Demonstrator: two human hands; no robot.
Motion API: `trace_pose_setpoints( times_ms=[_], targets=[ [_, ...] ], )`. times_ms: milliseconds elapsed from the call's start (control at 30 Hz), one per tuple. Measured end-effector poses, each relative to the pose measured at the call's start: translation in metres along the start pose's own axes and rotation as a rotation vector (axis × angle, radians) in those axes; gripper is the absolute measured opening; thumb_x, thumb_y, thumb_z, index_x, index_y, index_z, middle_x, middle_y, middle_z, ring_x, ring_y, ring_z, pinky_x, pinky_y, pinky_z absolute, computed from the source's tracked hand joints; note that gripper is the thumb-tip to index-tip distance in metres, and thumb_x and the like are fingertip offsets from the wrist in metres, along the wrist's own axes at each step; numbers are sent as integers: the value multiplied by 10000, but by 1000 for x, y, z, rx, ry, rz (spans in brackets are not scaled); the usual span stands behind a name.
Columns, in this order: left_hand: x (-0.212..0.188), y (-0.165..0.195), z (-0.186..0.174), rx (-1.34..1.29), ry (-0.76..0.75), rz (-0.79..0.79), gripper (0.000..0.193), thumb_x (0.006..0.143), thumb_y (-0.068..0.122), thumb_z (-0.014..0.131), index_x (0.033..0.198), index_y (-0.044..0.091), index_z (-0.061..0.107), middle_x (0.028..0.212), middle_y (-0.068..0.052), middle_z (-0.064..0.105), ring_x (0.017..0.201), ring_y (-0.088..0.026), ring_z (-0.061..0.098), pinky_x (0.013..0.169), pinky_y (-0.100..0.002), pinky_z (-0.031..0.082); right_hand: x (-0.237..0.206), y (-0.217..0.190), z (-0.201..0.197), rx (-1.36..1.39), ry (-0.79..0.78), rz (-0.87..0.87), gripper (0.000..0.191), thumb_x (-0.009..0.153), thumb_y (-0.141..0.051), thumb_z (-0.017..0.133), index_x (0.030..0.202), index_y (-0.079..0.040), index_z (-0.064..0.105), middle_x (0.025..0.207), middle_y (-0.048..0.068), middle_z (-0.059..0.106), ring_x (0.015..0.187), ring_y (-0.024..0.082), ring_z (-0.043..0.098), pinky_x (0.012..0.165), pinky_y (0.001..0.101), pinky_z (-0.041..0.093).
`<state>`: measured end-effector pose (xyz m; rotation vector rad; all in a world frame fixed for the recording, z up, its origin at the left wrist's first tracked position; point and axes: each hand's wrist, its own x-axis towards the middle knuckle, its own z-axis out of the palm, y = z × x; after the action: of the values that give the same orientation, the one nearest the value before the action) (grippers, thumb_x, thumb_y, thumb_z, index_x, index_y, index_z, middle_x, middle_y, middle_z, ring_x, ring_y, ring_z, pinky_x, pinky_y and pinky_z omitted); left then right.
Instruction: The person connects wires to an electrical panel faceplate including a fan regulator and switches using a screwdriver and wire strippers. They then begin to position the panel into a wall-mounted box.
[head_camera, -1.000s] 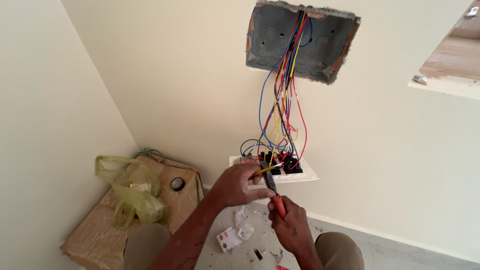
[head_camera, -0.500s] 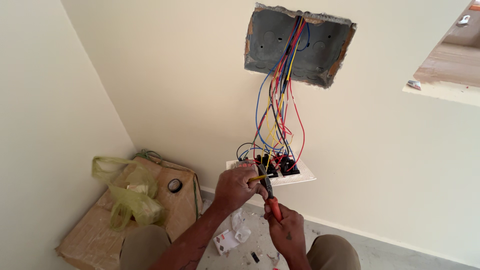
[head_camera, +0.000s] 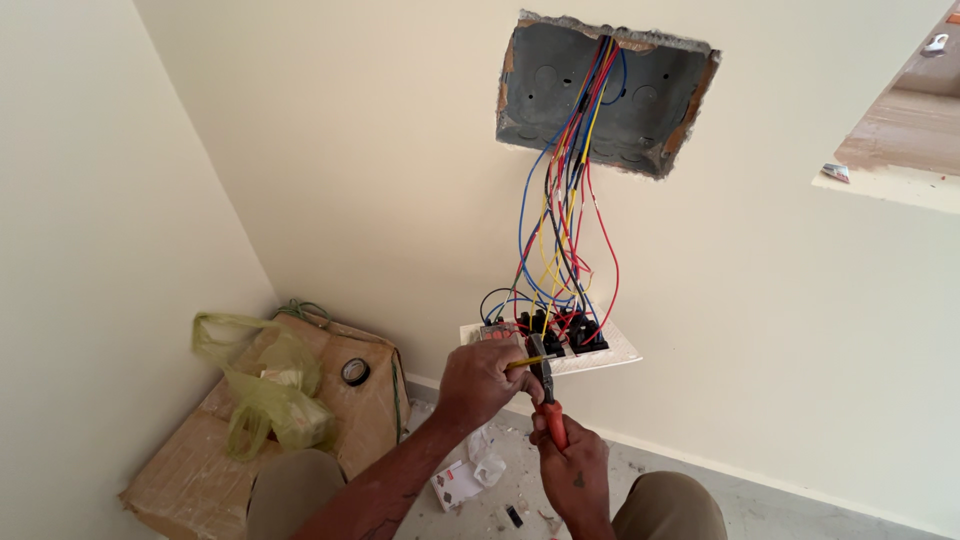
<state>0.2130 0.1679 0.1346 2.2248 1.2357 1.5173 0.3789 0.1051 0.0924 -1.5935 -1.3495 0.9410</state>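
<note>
Because the switch plate (head_camera: 600, 350) hangs face-down from the wall box (head_camera: 600, 95) by its bundle of coloured wires (head_camera: 565, 230), the person has to steady it from below, and the left hand (head_camera: 480, 380) does that: it is curled shut around the plate's near edge, and it also seems to pinch a yellow wire (head_camera: 520, 363) that sticks out to its right. That grip keeps the wire taut and level so the tool can meet it squarely. The right hand (head_camera: 572, 465), just below and to the right of the left one, is closed firmly around the orange handles of a pair of pliers (head_camera: 545, 385), held upright so the metal nose reaches up to the yellow wire's end right beside the left fingers. Whether the nose actually bites the wire is too small to tell.

Well off to the left of the left hand, a cardboard box (head_camera: 200, 450) sits on the floor as a makeshift stand, carrying a pale green plastic bag (head_camera: 260, 385) and a roll of black tape (head_camera: 355, 371), near enough to reach. Below both hands, scraps of white packaging (head_camera: 465, 480) lie on the floor between the person's knees.
</note>
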Motion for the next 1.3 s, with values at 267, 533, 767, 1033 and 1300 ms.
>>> trace_pose_setpoints(
  times_ms=[267,533,767,1033,1300],
  targets=[
    [-3,-3,2,4,27,49,386,684,33,780,641,98,402,583,-58,510,521,-247,579,477,-392,438,-4,-2,2,-9,21,19,273,924,-257,674,946,-4,774,686,97,739,618,141,627,633,312,524],
    [-3,-3,0,-30,-14,30,413,690,-7,774,622,83,376,572,-42,484,497,-207,546,457,-368,422,-8,-4,6,12,31,82,316,931,-294,670,930,0,787,655,91,706,544,140,536,544,324,461],
    [-3,8,6,16,263,-59,463,739,130,893,637,35,452,599,-116,482,520,-303,484,481,-417,400,-9,7,29,689,-65,360,409,1005,-324,567,1087,48,717,775,93,713,485,100,436,442,285,307],
    [1,-2,-5,56,139,-129,305,774,239,864,732,57,623,656,-122,585,580,-343,575,535,-457,448,-12,20,21,449,-23,86,380,1016,-314,570,1195,-15,722,840,86,734,546,84,463,492,243,386],
    [6,-17,-20,26,0,-217,357,778,250,863,743,34,580,643,-128,538,542,-335,531,555,-448,449,17,-40,-49,373,106,16,508,990,-141,572,1441,-62,353,980,61,571,661,168,664,423,402,471]
  ],
)
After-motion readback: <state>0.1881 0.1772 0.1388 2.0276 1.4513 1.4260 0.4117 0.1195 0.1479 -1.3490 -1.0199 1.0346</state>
